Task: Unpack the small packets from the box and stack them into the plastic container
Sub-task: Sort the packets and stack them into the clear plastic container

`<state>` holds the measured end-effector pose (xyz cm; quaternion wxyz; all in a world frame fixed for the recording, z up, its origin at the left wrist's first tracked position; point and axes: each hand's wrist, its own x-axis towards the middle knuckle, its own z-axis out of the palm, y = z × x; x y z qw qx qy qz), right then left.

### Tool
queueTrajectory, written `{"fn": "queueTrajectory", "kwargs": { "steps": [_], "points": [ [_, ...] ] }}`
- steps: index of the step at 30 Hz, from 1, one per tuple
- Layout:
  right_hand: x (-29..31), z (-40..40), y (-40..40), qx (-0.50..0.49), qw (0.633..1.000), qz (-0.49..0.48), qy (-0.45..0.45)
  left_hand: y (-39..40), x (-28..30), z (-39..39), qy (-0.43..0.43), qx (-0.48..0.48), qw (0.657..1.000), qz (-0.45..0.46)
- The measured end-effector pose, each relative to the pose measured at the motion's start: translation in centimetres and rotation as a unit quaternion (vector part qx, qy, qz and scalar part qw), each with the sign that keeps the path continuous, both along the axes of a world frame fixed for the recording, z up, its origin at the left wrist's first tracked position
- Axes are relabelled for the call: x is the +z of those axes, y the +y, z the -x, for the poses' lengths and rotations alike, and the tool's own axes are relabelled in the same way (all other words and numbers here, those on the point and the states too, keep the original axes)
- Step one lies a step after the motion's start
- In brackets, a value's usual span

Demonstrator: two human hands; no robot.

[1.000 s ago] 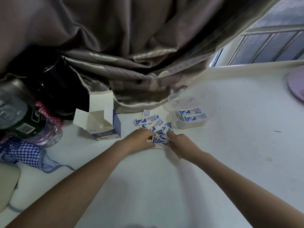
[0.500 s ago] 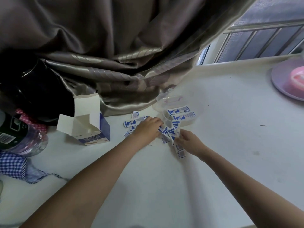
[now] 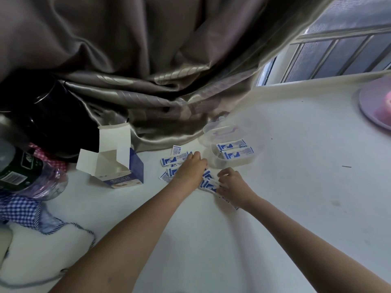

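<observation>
Because the small blue-and-white foil packets [image 3: 174,160] are thin, flat and surely very light, they look likely to slide on the smooth white tabletop [image 3: 296,187] and to bend rather than break, so each is best pinched by a short end or lifted at a long edge where a fingertip can get under it. Most lie in a loose, overlapping scatter between the opened white-and-blue cardboard box [image 3: 118,163] and the clear plastic container [image 3: 230,149], which already holds two packets laid side by side. The left hand [image 3: 190,168] rests palm-down on the scatter with its fingers fairly straight, covering several packets; whether it pinches any I cannot tell. The right hand [image 3: 230,182], just beside it, has its fingers curled in around a few packets at the near edge of the pile. The container sits just beyond both hands, its near rim the one edge to clear, and its thin walls would probably shift if nudged. To the right the tabletop offers open room; behind hangs a brown satin curtain [image 3: 169,70], its folds touching the table close to the container.
</observation>
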<state>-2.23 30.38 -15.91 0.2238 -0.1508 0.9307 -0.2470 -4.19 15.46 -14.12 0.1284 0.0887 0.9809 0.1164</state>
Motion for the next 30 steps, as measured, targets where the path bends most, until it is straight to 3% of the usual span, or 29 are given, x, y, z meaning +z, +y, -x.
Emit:
{"fn": "queueTrajectory", "kwargs": {
  "steps": [4, 9, 14, 18, 26, 30],
  "points": [
    [0.8, -0.1, 0.1, 0.014, 0.999, 0.036, 0.034, -0.5, 0.6, -0.6, -0.041, 0.000, 0.996, -0.081],
    [2.3, 0.1, 0.4, 0.065, 0.995, -0.007, 0.073, -1.8, 1.3, -1.1, -0.102, -0.017, 0.987, -0.125],
    [3.5, 0.2, 1.4, 0.222, 0.932, -0.176, 0.227, -2.5, 1.5, -1.7, -0.133, -0.038, 0.984, -0.108],
    [2.8, 0.0, 1.8, 0.242, 0.897, -0.225, 0.294, -2.0, 1.0, -2.6, -0.118, -0.047, 0.988, -0.083],
    [1.4, -0.5, 3.1, 0.239, 0.906, -0.241, 0.254, -0.7, -0.2, -3.5, -0.100, -0.038, 0.990, -0.089],
    [2.3, -0.7, 4.1, 0.188, 0.937, -0.253, 0.152, -0.1, -0.3, -3.7, -0.100, -0.048, 0.990, -0.090]
  ]
}}
